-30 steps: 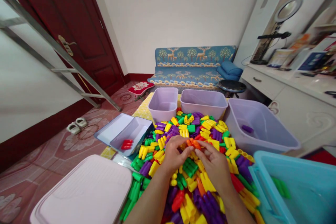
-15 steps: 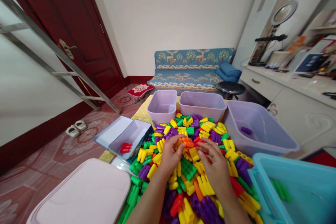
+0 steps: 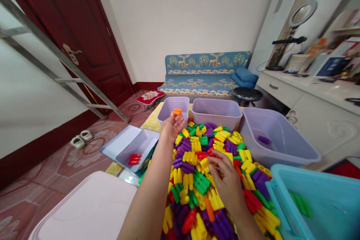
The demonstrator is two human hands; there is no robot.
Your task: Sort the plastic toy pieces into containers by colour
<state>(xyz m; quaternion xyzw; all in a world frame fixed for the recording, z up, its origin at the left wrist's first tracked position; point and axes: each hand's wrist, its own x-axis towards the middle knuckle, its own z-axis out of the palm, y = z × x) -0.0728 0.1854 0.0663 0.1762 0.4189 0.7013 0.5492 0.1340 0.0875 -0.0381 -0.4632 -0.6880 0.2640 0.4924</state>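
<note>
My left hand (image 3: 172, 126) reaches over the front rim of the left lilac bin (image 3: 168, 123), palm turned up and fingers apart. An orange plastic building block (image 3: 177, 111), made of joined tubes, shows just beyond its fingertips, against the bin's inside. Whether the thumb touches that block I cannot tell. My right hand (image 3: 225, 170) hovers low over the heap, fingers spread, nearest to red blocks (image 3: 201, 155) and yellow blocks (image 3: 204, 164). Yellow, green, purple, red and orange blocks are heaped around both hands, and my forearms hide some of them.
A middle lilac bin (image 3: 216, 120) stands behind the heap. The right lilac bin (image 3: 281, 157) holds a purple block (image 3: 264, 140). Green blocks lie in the blue bin (image 3: 284, 195). At left are an open box (image 3: 153, 135) with red blocks (image 3: 134, 159) and a pale lid (image 3: 87, 206).
My left hand has moved forward and left from the heap to the left bin, bringing the orange block there. My right hand has stayed over the heap, shifting only slightly.
</note>
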